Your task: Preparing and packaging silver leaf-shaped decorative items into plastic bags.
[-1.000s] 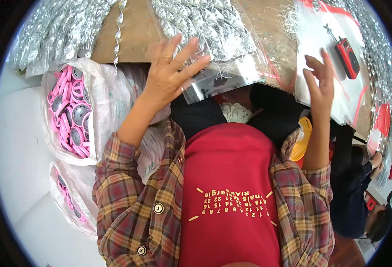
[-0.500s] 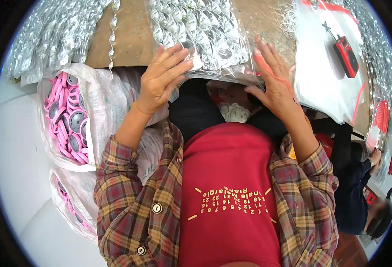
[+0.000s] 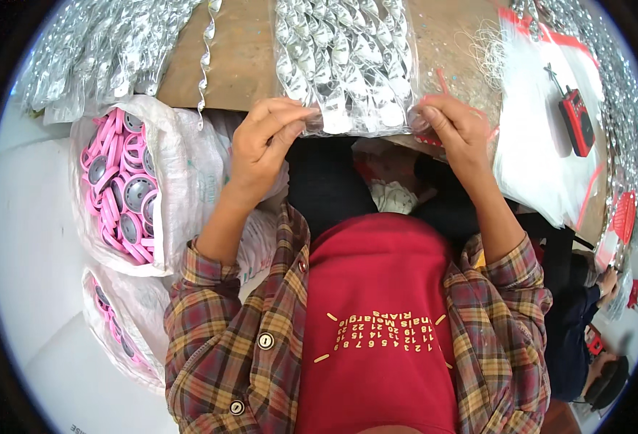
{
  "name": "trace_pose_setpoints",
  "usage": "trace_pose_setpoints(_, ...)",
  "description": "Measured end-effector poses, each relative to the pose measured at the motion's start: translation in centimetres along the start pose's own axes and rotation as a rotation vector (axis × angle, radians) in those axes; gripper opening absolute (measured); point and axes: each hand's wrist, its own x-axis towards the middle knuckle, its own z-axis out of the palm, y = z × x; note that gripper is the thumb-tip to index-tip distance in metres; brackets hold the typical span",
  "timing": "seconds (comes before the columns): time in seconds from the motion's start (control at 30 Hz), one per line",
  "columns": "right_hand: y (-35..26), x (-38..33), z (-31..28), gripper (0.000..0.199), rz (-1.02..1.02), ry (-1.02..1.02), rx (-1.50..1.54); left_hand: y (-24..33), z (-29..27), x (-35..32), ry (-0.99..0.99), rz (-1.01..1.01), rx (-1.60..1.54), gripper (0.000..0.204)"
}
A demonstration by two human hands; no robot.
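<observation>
A clear plastic bag full of shiny silver twisted spirals lies on the brown tabletop in front of me. My left hand pinches the bag's near left corner between thumb and fingers. At the near right corner, the thumb and fingertips of my right hand close on the plastic. The bag's near edge lies along the table edge, between both hands. Beside my right hand, thin red strips lie on the table, partly hidden behind the fingers.
One loose silver spiral and a heap of bagged spirals lie left. Sacks below hold pink-rimmed wheels. To the right are tangled white string, clear red-edged bags, a red radio and another person.
Both hands, spread open over the bag before, have closed on its near corners. The red strip across my right hand now lies behind it. The whole view has shifted slightly to the right.
</observation>
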Motion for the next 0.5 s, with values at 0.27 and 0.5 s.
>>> trace_pose_setpoints(0.27,-0.4,2.1,3.1,0.021,-0.151,0.212,-0.457,-0.3,1.3,0.9,0.345,-0.545,-0.488,0.019)
trace_pose_setpoints(0.5,0.0,2.8,3.9,0.031,-0.110,0.263,-0.566,-0.8,0.2,1.3,0.326,-0.639,-0.557,0.016)
